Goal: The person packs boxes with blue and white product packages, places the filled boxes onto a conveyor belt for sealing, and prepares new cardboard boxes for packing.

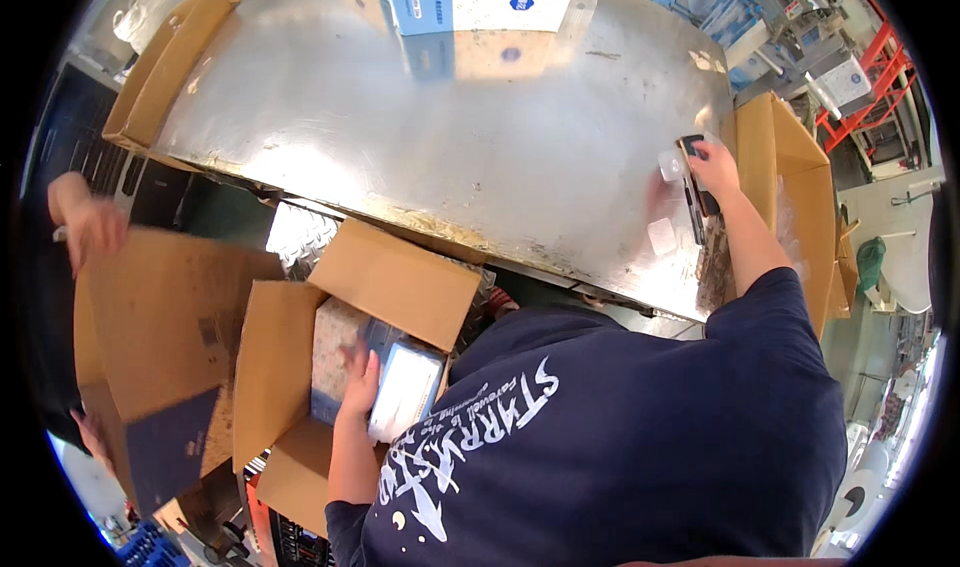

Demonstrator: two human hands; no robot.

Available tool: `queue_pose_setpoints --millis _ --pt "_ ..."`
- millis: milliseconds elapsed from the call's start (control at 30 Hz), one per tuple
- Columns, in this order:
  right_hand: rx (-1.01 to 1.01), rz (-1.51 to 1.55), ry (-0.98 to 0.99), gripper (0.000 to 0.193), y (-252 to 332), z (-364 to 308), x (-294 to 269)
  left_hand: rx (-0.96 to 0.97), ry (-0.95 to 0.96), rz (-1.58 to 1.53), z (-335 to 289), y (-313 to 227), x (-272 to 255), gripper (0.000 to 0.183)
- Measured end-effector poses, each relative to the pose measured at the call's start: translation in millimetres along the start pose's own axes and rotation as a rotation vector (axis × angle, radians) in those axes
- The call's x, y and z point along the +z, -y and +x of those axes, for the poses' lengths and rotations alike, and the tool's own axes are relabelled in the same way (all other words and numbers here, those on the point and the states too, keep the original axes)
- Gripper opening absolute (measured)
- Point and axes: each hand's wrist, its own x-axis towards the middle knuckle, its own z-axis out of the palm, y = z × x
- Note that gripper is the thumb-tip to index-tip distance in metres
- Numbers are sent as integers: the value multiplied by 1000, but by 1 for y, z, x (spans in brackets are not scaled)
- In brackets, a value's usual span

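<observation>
My left hand (361,385) is over an open brown carton (395,279), its fingers apart and a little blurred. Beside that hand, inside the carton, is a white and blue box (409,387); whether the hand touches it I cannot tell. More printed packages (338,342) lie along the carton's other side. Out at the right end of the metal table (450,137), my right hand (714,169) has its fingers closed on a long dark object with a tan edge (694,202). Clear plastic pieces (661,237) lie next to it.
A co-worker's hand (95,229) is at a large brown carton (170,307) on the left. Blue and white boxes (480,2) stand at the table's far edge. Another open carton (760,167) adjoins the table's right end; a cardboard tray (165,77) borders its left.
</observation>
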Motion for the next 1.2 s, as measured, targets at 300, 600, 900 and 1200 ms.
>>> queue_pose_setpoints --millis 300,600,900,1200 --pt "-187 -315 329 47 39 22 12 -129 494 302 -27 -155 -49 36" --pt "-631 842 923 13 298 -68 32 -297 422 813 -36 -125 3 53" --pt "-1946 380 571 4 400 -219 196 -81 274 806 -55 -113 -5 15" --pt "-1930 232 785 4 429 -248 205 36 -163 504 -107 3 38 21"
